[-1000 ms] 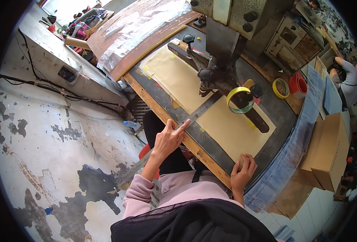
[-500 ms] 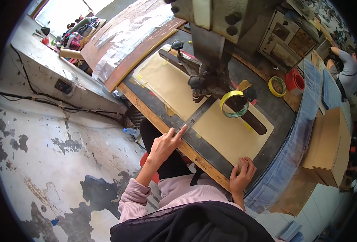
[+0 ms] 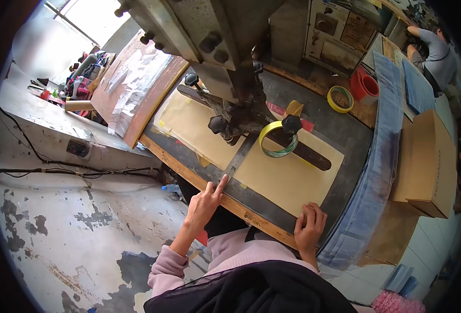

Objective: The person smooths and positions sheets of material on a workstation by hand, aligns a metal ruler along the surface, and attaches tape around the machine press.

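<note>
My left hand (image 3: 204, 202) is at the front edge of a dark work table. Its index finger stretches out and touches the near end of a narrow dark metal strip (image 3: 237, 163); the other fingers are bent. Tan sheets lie on either side of the strip, a left sheet (image 3: 199, 127) and a right sheet (image 3: 287, 183). My right hand (image 3: 309, 225) rests with loosely curved fingers at the near corner of the right sheet, with nothing visible in it. A dark metal bar (image 3: 314, 156) crosses the right sheet, and a yellow-green tape roll (image 3: 262, 141) hangs around it.
A heavy press (image 3: 225, 78) with black knobs stands over the sheets. Another tape roll (image 3: 328, 99) and a red cup (image 3: 364, 86) sit at the back right. Clear plastic sheeting (image 3: 373, 172) drapes the right edge beside a cardboard box (image 3: 415, 161). A co-worker (image 3: 439, 57) is far right.
The view has shifted, with the press larger in it. My left index fingertip has slid slightly toward the table's front edge, its other fingers drawn in. My right hand stays at the sheet's corner.
</note>
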Demonstrator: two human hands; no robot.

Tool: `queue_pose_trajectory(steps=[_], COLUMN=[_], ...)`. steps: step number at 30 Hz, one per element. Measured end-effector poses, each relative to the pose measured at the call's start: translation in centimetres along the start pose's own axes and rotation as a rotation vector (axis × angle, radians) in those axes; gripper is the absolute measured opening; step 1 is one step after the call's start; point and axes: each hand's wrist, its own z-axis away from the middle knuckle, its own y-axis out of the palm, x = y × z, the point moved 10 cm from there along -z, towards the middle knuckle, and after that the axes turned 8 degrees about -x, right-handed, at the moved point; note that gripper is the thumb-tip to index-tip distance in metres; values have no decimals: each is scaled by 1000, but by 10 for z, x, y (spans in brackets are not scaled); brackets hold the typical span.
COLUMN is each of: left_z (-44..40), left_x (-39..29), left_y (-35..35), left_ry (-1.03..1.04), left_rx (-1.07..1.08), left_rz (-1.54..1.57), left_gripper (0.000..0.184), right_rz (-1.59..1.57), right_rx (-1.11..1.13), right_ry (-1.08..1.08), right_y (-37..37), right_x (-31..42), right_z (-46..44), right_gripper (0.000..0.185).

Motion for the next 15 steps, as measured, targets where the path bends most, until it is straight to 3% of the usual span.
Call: queue_pose_trajectory(steps=[7,15], left_z=[1,4], left_x=[2,6], left_y=[1,5], left_ry=[-32,-99], left_rx=[-3,-9], left_rz=[-48,-54], left_gripper=[59,73], right_rz=[1,60], right_rx=[12,24], right_ry=[5,-52], right_y=[3,8], right_x=[0,7], right_z=[1,1], right_gripper=[25,25])
